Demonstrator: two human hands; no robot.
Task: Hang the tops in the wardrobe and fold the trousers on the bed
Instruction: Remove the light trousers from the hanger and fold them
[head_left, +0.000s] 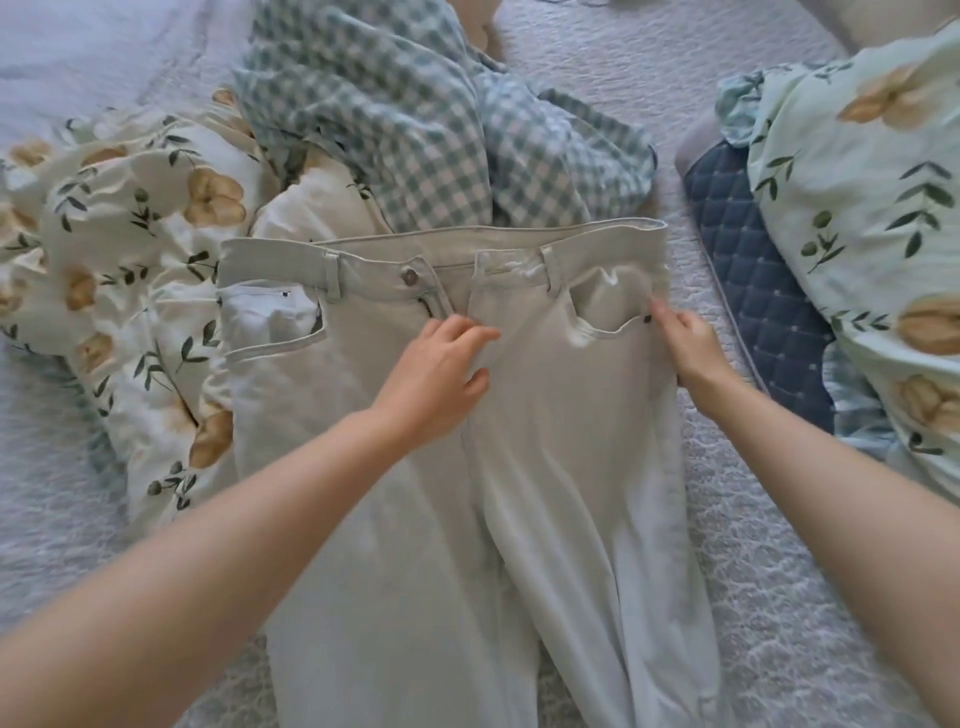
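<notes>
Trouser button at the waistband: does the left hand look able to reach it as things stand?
Probably yes. The left hand rests on the trousers just below the button, and nothing covers the button or lies between them.
</notes>
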